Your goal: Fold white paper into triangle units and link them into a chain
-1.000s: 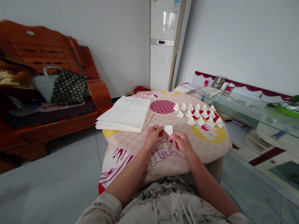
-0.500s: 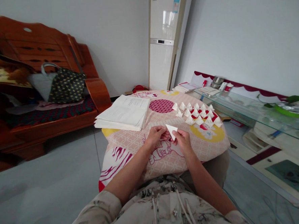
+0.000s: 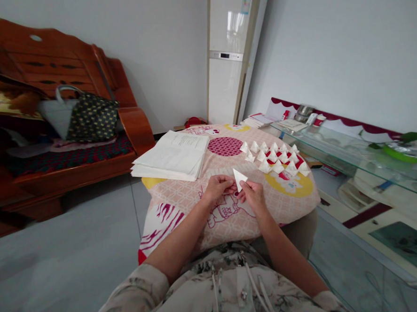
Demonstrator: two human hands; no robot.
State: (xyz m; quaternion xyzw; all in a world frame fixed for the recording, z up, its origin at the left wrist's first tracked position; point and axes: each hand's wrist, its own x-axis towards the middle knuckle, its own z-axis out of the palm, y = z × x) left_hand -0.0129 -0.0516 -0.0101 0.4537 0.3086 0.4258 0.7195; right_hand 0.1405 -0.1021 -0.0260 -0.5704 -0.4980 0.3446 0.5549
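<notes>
Both my hands meet over the middle of a patterned pink cloth (image 3: 183, 204) that covers a small table. My left hand (image 3: 218, 187) and my right hand (image 3: 252, 194) pinch a small white folded paper triangle (image 3: 239, 177) between them, its point upward. Beyond them on the cloth lie several finished white paper triangles (image 3: 275, 157) in rows. A thick stack of white paper sheets (image 3: 173, 156) rests at the cloth's far left.
A red wooden sofa (image 3: 53, 151) with a dark dotted bag (image 3: 90, 117) stands at the left. A tall white air conditioner (image 3: 227, 56) is in the corner. A glass-topped cabinet (image 3: 364, 160) with books and a metal pot runs along the right.
The paper has gone from a flat rectangular piece to a pointed triangle between my fingers. My hands have drawn closer together.
</notes>
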